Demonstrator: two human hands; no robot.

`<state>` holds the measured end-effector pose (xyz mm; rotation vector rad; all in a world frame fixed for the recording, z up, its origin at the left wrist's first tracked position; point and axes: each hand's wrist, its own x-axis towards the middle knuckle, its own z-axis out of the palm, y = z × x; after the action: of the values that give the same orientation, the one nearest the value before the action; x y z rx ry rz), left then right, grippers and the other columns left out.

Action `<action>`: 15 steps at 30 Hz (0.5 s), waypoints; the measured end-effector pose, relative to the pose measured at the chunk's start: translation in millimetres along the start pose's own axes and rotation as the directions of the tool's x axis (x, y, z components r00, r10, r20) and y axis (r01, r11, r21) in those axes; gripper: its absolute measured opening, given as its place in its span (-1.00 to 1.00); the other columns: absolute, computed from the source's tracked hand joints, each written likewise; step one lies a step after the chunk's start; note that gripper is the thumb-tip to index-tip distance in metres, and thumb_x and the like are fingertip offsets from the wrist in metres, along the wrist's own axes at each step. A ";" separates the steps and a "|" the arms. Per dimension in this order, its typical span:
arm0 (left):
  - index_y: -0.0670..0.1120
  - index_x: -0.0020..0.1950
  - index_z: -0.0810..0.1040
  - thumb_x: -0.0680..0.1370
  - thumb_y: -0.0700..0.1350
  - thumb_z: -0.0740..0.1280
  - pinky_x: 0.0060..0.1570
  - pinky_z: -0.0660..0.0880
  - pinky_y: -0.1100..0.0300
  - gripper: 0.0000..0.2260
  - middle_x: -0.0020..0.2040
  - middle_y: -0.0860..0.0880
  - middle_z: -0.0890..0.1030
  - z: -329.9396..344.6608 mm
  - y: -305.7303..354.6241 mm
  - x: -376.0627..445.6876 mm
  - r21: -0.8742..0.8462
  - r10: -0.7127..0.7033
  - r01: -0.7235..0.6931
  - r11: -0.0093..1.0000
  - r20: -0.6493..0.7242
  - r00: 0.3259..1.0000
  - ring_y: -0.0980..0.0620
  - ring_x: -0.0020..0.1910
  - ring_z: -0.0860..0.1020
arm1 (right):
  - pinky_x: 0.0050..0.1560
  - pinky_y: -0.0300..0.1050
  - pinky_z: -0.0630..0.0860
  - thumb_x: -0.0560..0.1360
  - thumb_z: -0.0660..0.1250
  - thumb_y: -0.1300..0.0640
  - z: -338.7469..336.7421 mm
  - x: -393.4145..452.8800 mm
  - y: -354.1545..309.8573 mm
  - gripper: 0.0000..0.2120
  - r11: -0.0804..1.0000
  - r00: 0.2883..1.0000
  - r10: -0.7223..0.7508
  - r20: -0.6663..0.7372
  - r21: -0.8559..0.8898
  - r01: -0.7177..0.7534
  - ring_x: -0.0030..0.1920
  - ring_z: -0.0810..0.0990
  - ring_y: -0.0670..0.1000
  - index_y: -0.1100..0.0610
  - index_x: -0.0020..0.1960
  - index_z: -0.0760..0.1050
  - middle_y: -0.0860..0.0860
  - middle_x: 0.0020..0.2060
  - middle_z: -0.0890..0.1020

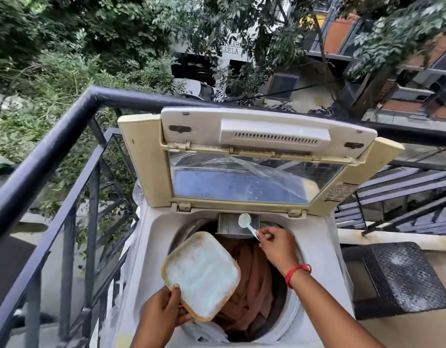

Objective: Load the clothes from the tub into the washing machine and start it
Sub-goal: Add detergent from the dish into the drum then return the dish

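Note:
A top-loading washing machine stands with its lid raised. Brown-orange clothes fill the drum. My left hand grips a square tan detergent box full of pale powder, held over the drum's left side. My right hand pinches the handle of a small white scoop. The scoop's bowl sits over the grey detergent tray at the back rim of the drum. The tub is not in view.
A black balcony railing runs along the left and behind the machine. A dark speckled stool or box sits to the right on the ledge. Clear plastic wrap hangs on the machine's sides. Trees and buildings lie beyond.

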<state>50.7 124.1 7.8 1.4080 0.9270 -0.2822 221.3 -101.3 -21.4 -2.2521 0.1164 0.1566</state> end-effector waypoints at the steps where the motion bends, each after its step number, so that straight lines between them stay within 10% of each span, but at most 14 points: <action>1: -0.28 -0.01 0.55 0.63 -0.11 0.20 -0.36 0.63 0.11 -0.75 -0.25 -0.30 0.65 0.4 -2.4 0.4 -0.014 -0.003 0.003 1.000 -0.008 1.000 -0.18 -0.27 0.67 | -0.25 -0.11 0.51 0.43 0.43 0.24 3.4 3.9 3.8 -0.90 0.974 0.989 -0.147 0.011 -0.173 0.147 -0.36 0.60 0.03 0.11 -0.25 0.63 -0.01 -0.45 0.61; 9: -0.29 -0.06 0.59 0.61 -0.16 0.25 -0.30 0.65 -0.02 -0.79 -0.32 -0.24 0.67 10.4 -8.3 -3.4 -0.048 0.007 -0.009 0.999 -0.038 0.999 -0.21 -0.33 0.68 | -0.45 -0.27 0.47 0.21 0.21 0.31 10.5 7.2 -0.7 -0.81 0.494 0.808 -0.468 0.359 -0.652 0.575 -0.43 0.54 0.00 0.09 -0.37 0.54 -0.01 -0.44 0.55; 15: -0.23 -0.06 0.59 0.61 -0.15 0.24 -0.25 0.65 -0.02 -0.81 -0.29 -0.21 0.68 12.7 -8.0 -3.0 -0.049 0.024 -0.025 0.998 -0.025 0.999 -0.16 -0.31 0.69 | -0.40 -0.14 0.52 0.25 0.23 0.33 10.4 10.3 13.7 -0.84 0.480 0.803 -0.489 0.340 -0.664 0.573 -0.37 0.55 0.08 0.14 -0.34 0.53 0.04 -0.39 0.54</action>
<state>48.2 109.8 2.8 1.3796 0.9298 -0.2228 228.8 -102.2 -39.9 -2.9667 -0.8865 -0.0380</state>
